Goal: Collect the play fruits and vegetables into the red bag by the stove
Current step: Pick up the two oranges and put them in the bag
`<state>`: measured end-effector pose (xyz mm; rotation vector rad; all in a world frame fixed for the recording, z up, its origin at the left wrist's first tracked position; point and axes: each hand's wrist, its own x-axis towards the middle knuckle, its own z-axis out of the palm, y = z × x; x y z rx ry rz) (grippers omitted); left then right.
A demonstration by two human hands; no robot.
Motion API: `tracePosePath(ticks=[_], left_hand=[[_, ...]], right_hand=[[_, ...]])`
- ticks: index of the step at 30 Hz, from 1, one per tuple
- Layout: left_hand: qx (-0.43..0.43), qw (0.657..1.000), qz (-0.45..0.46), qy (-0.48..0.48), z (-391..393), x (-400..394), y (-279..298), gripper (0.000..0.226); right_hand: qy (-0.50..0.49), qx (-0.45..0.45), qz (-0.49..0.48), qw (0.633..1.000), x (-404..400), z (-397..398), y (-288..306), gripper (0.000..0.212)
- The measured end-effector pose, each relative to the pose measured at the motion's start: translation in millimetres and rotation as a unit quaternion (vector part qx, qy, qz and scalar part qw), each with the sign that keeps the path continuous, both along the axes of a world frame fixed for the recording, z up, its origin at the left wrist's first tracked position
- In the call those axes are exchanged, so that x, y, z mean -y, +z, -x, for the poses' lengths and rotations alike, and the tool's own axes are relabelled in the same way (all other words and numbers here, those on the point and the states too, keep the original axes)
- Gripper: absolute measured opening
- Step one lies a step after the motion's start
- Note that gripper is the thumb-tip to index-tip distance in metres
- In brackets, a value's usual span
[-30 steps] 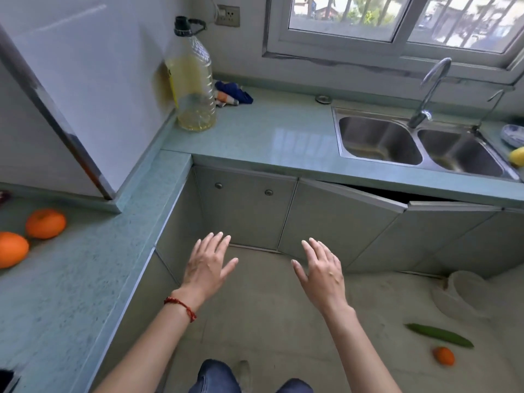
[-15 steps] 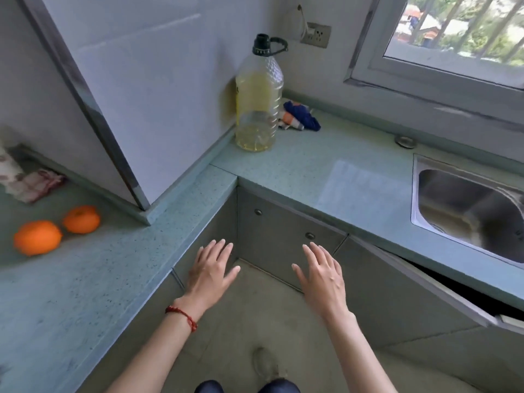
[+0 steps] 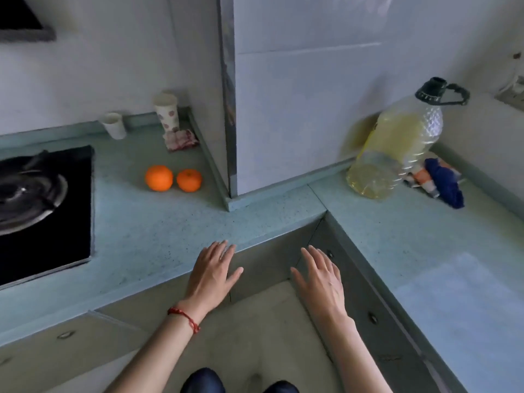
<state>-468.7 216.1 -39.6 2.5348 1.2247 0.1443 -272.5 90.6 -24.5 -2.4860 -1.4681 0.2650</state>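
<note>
I am holding my left hand (image 3: 211,275) and right hand (image 3: 319,275) open and empty, grip apart, ready to collect. I am facing two oranges (image 3: 173,178) at centre left on the bench (image 3: 147,231); no red bag shows.

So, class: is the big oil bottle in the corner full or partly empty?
Partly empty: the oil bottle shows yellow liquid only in part; its black cap is on.

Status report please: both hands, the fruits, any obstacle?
Left hand and right hand open, empty. Two round orange play fruits on the green counter beside the black stove. Red bag not visible. Path clear.
</note>
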Motion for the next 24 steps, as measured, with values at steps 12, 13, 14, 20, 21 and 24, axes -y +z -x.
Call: tracePosePath(ticks=[12,13,14,20,21,24], left_hand=[[-0.003,0.982,-0.008,0.186,81,-14,5,0.059],[-0.002,0.981,-0.009,0.196,85,-18,4,0.059],[0.0,0.979,-0.01,0.204,90,-23,4,0.059],[0.007,0.977,-0.013,0.212,106,-70,0,0.06],[0.012,0.978,-0.013,0.209,108,-83,-2,0.06],[0.011,0.981,-0.014,0.195,114,-123,-3,0.06]], right_hand=[[0.219,-0.014,-0.009,0.976,-101,56,-6,0.056],[0.229,-0.015,-0.011,0.973,-109,61,-7,0.056],[0.237,-0.016,-0.012,0.971,-117,65,-8,0.056],[0.248,-0.024,-0.022,0.968,-169,83,-12,0.057],[0.245,-0.025,-0.025,0.969,-181,86,-12,0.056],[0.228,-0.029,-0.028,0.973,-216,94,-11,0.057]])
